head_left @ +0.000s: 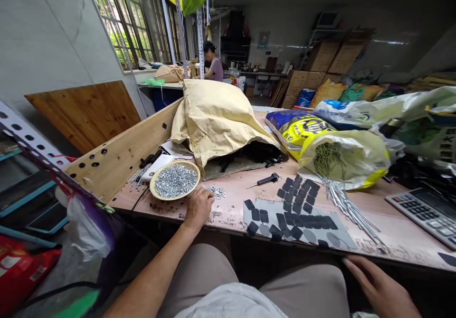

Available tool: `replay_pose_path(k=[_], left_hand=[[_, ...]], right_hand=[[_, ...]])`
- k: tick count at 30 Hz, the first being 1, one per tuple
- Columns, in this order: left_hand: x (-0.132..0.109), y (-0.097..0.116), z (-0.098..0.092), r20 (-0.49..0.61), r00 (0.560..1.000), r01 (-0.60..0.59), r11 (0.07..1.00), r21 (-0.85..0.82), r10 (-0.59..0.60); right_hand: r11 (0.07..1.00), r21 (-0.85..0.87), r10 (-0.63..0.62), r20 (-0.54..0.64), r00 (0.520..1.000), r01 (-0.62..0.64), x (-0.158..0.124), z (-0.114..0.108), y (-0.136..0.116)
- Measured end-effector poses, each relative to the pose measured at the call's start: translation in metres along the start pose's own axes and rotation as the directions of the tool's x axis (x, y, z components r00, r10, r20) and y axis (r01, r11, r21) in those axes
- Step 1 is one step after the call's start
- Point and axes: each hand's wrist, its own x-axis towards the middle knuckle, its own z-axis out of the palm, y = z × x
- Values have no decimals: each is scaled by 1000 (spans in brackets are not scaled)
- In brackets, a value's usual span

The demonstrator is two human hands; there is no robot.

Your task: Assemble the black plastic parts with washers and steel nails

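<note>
My left hand (198,209) rests curled on the pinkish wooden tabletop (402,237), touching or almost touching a small heap of silver metal bits (215,192). Just behind it stands a tan plate (174,197) heaped with similar bits. Whether those fingers pinch anything is hidden. My right hand (377,285) lies at the table's front edge, fingers apart, holding nothing. Black rubber pads on a grey sheet (295,216) lie between my hands. Farther up are a black-handled tool (265,180) and loose long metal rods (347,206).
A kraft paper sack (217,123), a yellow plastic bag of screws (342,159) and a calculator (425,216) occupy the table. A low wooden wall (121,159) runs along its left side. A seated person (213,64) works at the far end of the room.
</note>
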Motion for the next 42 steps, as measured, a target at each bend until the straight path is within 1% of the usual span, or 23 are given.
replay_pose_path(k=[1, 2, 3, 5, 7, 8, 9, 10, 12, 14, 16, 17, 19, 22, 24, 27, 30, 32, 34, 36, 40, 42], left_hand=[[0, 1, -1, -2, 1000, -3, 1000, 2, 3], [1, 2, -3, -6, 1000, -4, 1000, 1, 4], [1, 4, -4, -14, 1000, -1, 1000, -7, 0], [0, 8, -7, -44, 999, 28, 997, -66, -31], [-1, 13, -10, -64, 993, 86, 973, -216, -102], [-2, 17, -12, -52, 986, 132, 935, -330, -157], [-4, 20, -14, -14, 975, 189, 870, -455, -220], [-5, 24, -16, 50, 958, 258, 775, -576, -282], [-8, 30, -20, 227, 904, 399, 524, -753, -362], [-10, 36, -23, 387, 844, 499, 279, -821, -372], [-11, 40, -24, 489, 802, 546, 90, -833, -343], [-11, 42, -23, 521, 788, 557, 17, -831, -327], [-12, 46, -20, 565, 770, 564, -97, -820, -297], [-12, 54, -14, 607, 754, 564, -226, -794, -250], [-12, 58, -12, 625, 747, 558, -298, -774, -224], [-11, 62, -12, 629, 750, 537, -367, -759, -203], [-12, 64, -15, 622, 757, 522, -385, -761, -201], [-13, 66, -16, 619, 761, 523, -382, -762, -194], [-14, 68, -15, 621, 763, 534, -366, -762, -180], [-17, 72, -15, 626, 761, 553, -333, -763, -169], [-20, 80, -15, 632, 758, 587, -252, -769, -161], [-21, 83, -16, 629, 760, 595, -215, -775, -164]], right_hand=[[997, 56, -53, 36, 998, 51, 17, 10, -25], [986, 99, -140, 69, 988, 133, 35, 22, -52], [968, 109, -236, 102, 966, 225, 52, 33, -79], [906, 85, -423, 147, 894, 415, 86, 57, -128], [835, 7, -545, 156, 824, 550, 116, 80, -165], [803, -34, -583, 158, 797, 595, 129, 90, -178], [780, -68, -607, 157, 779, 622, 141, 99, -188], [764, -90, -623, 158, 766, 639, 152, 107, -194], [748, -96, -639, 166, 751, 657, 170, 120, -201], [736, -83, -652, 181, 736, 672, 181, 127, -201], [723, -71, -666, 196, 720, 687, 186, 130, -199], [716, -64, -673, 203, 712, 695, 187, 131, -198], [702, -45, -689, 213, 693, 711, 188, 130, -197], [685, -9, -709, 222, 669, 728, 186, 127, -201], [686, 20, -713, 213, 668, 727, 182, 121, -209], [697, 75, -713, 180, 678, 713, 161, 107, -230], [702, 163, -713, 162, 683, 694, 123, 84, -255], [714, 249, -698, 184, 692, 654, 95, 68, -268], [731, 306, -678, 222, 701, 610, 73, 56, -276], [744, 307, -665, 250, 704, 594, 58, 50, -280], [759, 268, -650, 237, 723, 594, 45, 50, -280], [772, 256, -632, 211, 745, 582, 41, 51, -280]])
